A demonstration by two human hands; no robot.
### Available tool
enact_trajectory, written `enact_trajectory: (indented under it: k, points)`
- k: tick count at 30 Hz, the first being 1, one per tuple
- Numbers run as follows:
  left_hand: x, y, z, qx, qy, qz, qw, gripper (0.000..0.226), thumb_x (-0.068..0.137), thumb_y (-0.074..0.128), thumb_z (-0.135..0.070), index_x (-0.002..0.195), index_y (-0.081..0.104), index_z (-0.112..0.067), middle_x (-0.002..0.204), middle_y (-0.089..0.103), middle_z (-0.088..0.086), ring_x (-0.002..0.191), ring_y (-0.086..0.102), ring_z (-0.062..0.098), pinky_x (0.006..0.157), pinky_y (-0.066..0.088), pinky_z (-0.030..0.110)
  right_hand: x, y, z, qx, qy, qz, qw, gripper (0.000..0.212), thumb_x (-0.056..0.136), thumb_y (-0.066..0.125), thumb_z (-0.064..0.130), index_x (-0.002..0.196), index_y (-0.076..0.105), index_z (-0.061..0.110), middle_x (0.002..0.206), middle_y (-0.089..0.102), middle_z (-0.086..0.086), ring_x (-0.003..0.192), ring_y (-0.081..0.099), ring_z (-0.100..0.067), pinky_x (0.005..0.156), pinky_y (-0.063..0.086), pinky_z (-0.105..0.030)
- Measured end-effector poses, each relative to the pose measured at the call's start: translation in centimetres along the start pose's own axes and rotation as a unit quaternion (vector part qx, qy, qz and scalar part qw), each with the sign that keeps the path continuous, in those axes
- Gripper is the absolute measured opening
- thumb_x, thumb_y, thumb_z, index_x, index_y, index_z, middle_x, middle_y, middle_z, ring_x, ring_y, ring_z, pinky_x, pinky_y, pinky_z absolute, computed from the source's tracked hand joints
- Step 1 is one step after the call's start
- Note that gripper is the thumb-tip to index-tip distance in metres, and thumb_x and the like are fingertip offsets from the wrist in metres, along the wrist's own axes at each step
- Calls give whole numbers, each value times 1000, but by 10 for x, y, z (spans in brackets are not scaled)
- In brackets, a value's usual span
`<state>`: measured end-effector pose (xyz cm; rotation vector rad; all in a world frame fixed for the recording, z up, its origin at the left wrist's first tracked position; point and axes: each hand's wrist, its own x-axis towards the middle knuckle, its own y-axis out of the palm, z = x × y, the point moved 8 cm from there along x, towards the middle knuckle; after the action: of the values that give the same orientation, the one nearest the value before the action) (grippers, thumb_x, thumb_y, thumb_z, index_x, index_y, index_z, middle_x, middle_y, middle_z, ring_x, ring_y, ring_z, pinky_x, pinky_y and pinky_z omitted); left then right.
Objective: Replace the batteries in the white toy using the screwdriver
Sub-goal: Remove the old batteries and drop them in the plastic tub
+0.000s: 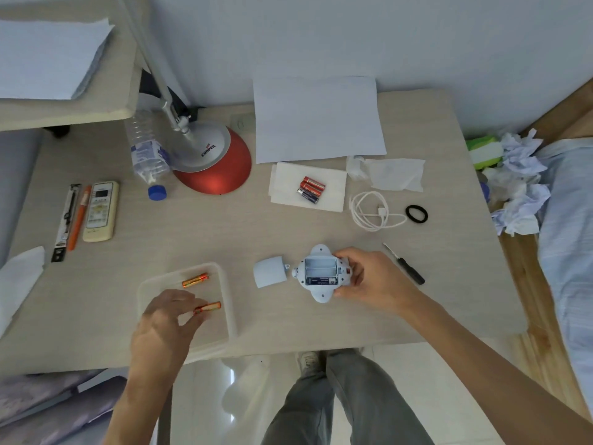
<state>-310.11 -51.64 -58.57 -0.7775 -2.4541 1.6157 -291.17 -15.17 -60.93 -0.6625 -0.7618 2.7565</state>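
Clear plastic forms the shallow tray [228, 319] at the near left of the table [224, 229], evidently a catch-all for spent cells. One orange battery [195, 280] lies loose at its far side. The left hand [167, 316] reaches in over the tray, fingertips pinched on the end of a second orange battery [208, 307]; whether it is being set down or picked up I cannot tell.

Just right of the tray lies the pale battery cover [269, 271], off and parked beside the white toy [321, 273]. The toy sits belly-up, its compartment open; one dark cell shows in the nearest slot, the other slots look empty. The right hand [359, 277] is closed around the toy's right side, probably to steady it.

Farther back, fresh batteries [310, 189] wait on a white tissue [285, 187]. To the right of the toy, the screwdriver [405, 264] lies on the table, set aside within reach, likely for refastening the cover.
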Motion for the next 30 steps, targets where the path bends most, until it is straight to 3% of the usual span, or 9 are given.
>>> enact_trajectory:
  k: [5, 12, 15, 18, 21, 25, 30]
  points:
    - [3, 9, 8, 32, -21, 12, 999, 21, 82, 93, -25, 101, 87, -30, 117, 67, -16, 116, 59, 16, 86, 54, 36, 0, 0, 2, -13, -2, -1, 1000, 59, 68, 96, 27, 122, 71, 33, 90, 78, 10, 75, 73, -11, 75, 63, -40]
    - [-2, 4, 4, 35, -13, 16, 999, 23, 77, 95, -35, 98, 86, -33, 117, 68, -13, 115, 63, 22, 84, 55, 37, -2, 0, 5, -23, 0, -9, 1000, 59, 68, 97, 25, 121, 72, 32, 84, 75, 17, 73, 71, -7, 68, 57, -22]
    - [-8, -18, -15, 19, 3, -11, 1000, 33, 76, 97, -29, 106, 84, -29, 117, 70, -11, 113, 67, 24, 88, 55, 38, -2, -1, 4, -23, 0, -11, 1000, 59, 68, 97, 26, 120, 71, 34, 84, 75, 17, 73, 71, -8, 68, 58, -24]
    - [-15, -44, -58, -12, 57, -45, 997, 36, 76, 96, -19, 110, 84, -23, 116, 73, -8, 111, 69, 25, 92, 57, 43, -2, -1, 3, -24, 2, -12, 1000, 59, 68, 96, 28, 120, 71, 35, 85, 74, 18, 74, 71, -8, 69, 60, -29]
    - [-20, -51, -119, -39, 145, -41, 988, 34, 81, 93, -20, 114, 84, -23, 125, 71, -5, 119, 68, 20, 100, 56, 38, -2, 0, 4, -32, -1, -9, 999, 59, 68, 95, 33, 121, 70, 36, 89, 76, 17, 77, 72, -7, 73, 62, -35]
    - [-18, -31, -185, -50, 265, -9, 963, 20, 98, 79, -30, 116, 83, -24, 138, 66, -5, 125, 65, 18, 93, 59, 34, -2, -1, 5, -43, -2, -10, 999, 59, 68, 93, 41, 121, 68, 37, 94, 76, 16, 80, 71, -6, 74, 63, -37]
    - [0, 30, -223, 46, 400, 85, 912, 42, 96, 77, -33, 137, 69, -27, 155, 52, 5, 138, 55, 26, 83, 66, 38, -3, -2, 9, -51, -8, -19, 998, 58, 72, 92, 40, 125, 69, 32, 95, 75, 14, 80, 69, -8, 75, 61, -35]
